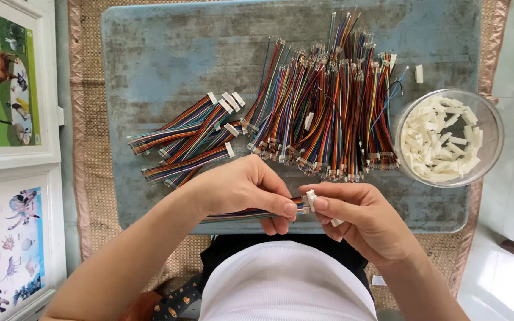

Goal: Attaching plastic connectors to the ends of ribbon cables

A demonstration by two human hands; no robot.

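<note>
My left hand [242, 191] pinches the end of a flat multicoloured ribbon cable [239, 214], which trails back to the left under my palm. My right hand [358, 217] holds a small white plastic connector [310, 199] between thumb and forefinger, right against the cable's metal-tipped end. A second white connector piece [337, 222] pokes out from under my right fingers. Both hands hover over the near edge of a worn blue-grey board [168, 53].
A big heap of loose multicoloured cables [328, 107] covers the board's middle. To its left lie several cables with white connectors fitted [191, 137]. A clear bowl [495, 131] of white connectors stands at the right. Animal picture posters [4, 77] lie far left, on a woven mat [87, 178].
</note>
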